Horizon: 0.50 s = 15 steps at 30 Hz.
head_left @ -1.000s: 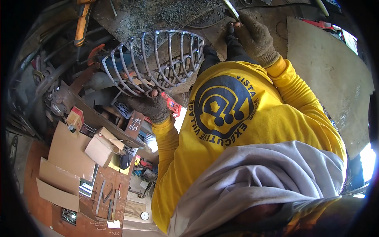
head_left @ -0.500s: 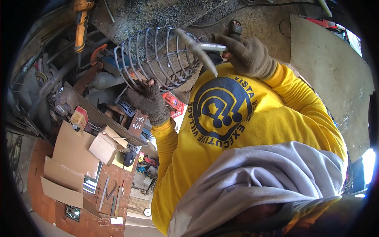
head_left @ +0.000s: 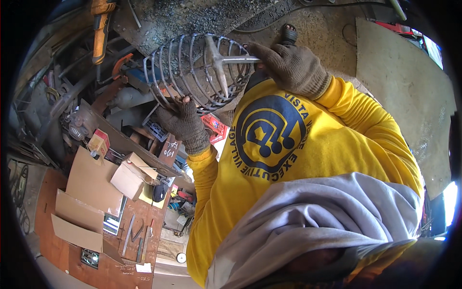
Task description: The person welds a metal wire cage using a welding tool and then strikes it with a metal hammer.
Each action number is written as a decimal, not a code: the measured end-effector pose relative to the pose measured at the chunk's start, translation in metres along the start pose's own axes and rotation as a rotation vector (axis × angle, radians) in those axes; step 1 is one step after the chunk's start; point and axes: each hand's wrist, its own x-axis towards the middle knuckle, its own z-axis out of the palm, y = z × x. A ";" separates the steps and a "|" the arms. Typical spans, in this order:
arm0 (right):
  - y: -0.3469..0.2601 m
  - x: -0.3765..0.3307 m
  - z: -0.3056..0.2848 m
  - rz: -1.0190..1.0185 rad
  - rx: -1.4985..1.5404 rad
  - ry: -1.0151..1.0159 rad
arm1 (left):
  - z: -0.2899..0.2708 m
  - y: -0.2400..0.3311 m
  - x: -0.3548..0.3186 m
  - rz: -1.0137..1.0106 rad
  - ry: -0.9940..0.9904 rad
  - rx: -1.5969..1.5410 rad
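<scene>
A curved cage of grey metal bars (head_left: 179, 67), shaped like an open basket, lies tilted in front of me. My left hand (head_left: 184, 120), in a brown knitted glove with bare fingertips, is closed round bars at its near left end. In my right hand (head_left: 296, 70), gloved the same way, is the handle of a chipping hammer (head_left: 218, 65) with a long narrow head. The hammer's head is at the right part of the cage, over its bars. Whether it touches them I cannot tell.
An orange-and-black power tool (head_left: 99, 33) is at the upper left. Left of me, a brown wooden table (head_left: 53, 241) holds an opened cardboard box (head_left: 79, 212), a smaller carton (head_left: 132, 176) and hand tools. Gravel-like debris (head_left: 168, 19) lies beyond the cage. A large flat sheet (head_left: 404, 86) lies at right.
My right hand has swung the hammer down and left onto the cage area, its head now over the bars. My left hand keeps its hold; the cage has shifted slightly right.
</scene>
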 end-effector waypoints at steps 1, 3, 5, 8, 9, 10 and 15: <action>-0.002 0.001 -0.004 -0.002 -0.003 0.004 | -0.001 -0.001 0.001 0.041 -0.005 0.056; -0.007 0.001 -0.011 -0.015 -0.018 0.011 | -0.003 -0.005 0.001 0.078 -0.010 0.119; -0.006 0.000 -0.012 -0.036 -0.002 -0.006 | -0.002 -0.009 0.000 0.148 0.026 0.127; -0.005 0.000 -0.002 0.041 -0.026 -0.047 | 0.005 -0.009 0.000 0.075 0.004 -0.107; -0.005 0.001 0.002 0.141 -0.063 -0.070 | 0.004 -0.010 0.000 0.079 0.006 -0.108; -0.005 0.002 0.000 0.139 -0.063 -0.066 | 0.002 -0.011 -0.001 0.101 0.010 -0.031; -0.005 0.006 -0.015 0.169 0.104 0.161 | 0.002 -0.011 0.000 0.183 0.007 0.044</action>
